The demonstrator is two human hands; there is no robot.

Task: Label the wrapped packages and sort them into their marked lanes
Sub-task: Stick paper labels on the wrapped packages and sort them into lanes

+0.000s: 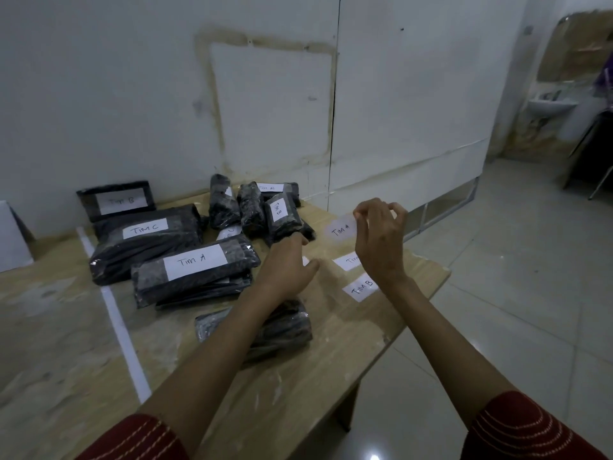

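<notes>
Right hand (381, 240): raised above the far right part of the table (331, 360); I see thumb and fingertips pinching the edge of a white TIM A label (341, 231), the other fingers curled.
Left hand (285, 263): low over the table, fingers relaxed and holding nothing, thumb apart; tips reach the small pile (258, 207). From here I cannot tell if they touch it.
Near package (292, 327): black, clear-wrapped, lying flat under the left forearm.
Loose labels: TIM B slip (362, 287) flat by the right wrist; a second slip (346, 261) just behind, half hidden by the hand.
Marked packages: TIM A package (195, 267) in front, TIM C package (146, 234) behind, TIM B package (116, 200) against the wall.
Lane line: white tape strip (122, 330), left of the packages.
</notes>
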